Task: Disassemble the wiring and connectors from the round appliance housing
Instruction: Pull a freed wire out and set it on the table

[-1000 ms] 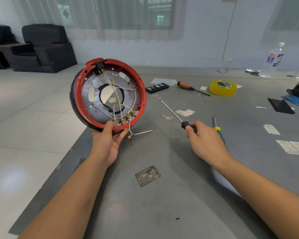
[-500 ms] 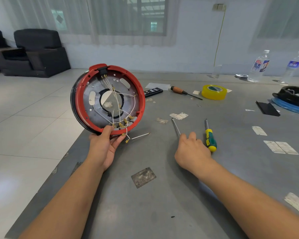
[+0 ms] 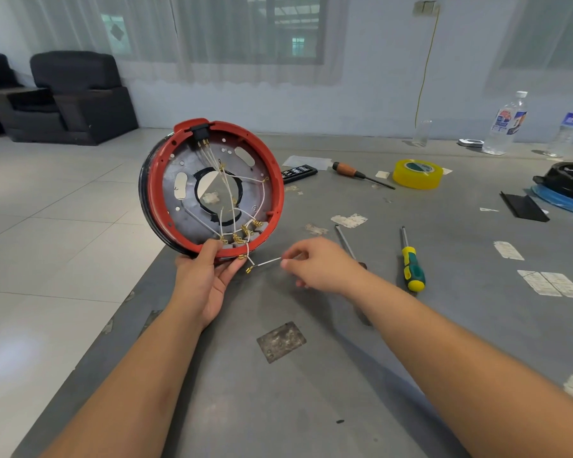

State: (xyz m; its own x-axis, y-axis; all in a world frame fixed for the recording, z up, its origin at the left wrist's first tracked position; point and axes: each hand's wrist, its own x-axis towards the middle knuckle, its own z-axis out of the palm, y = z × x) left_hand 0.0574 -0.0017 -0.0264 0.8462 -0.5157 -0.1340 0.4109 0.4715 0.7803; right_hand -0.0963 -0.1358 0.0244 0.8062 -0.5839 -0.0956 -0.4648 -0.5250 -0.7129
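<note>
At the table's (image 3: 311, 408) left edge, the left hand (image 3: 205, 279) is gripping the lower rim of the red housing (image 3: 212, 190), thumb curled over it, holding it tilted up on edge with its open inside facing near. White wires (image 3: 229, 193) are crossing that inside and ending at brass connectors (image 3: 245, 233) by the rim. Just right, the right hand (image 3: 321, 264) is pinching a loose wire end (image 3: 268, 262) hanging below the rim. Farther right, a green screwdriver (image 3: 412, 267) is lying flat, with yellow tape (image 3: 417, 173) beyond it.
</note>
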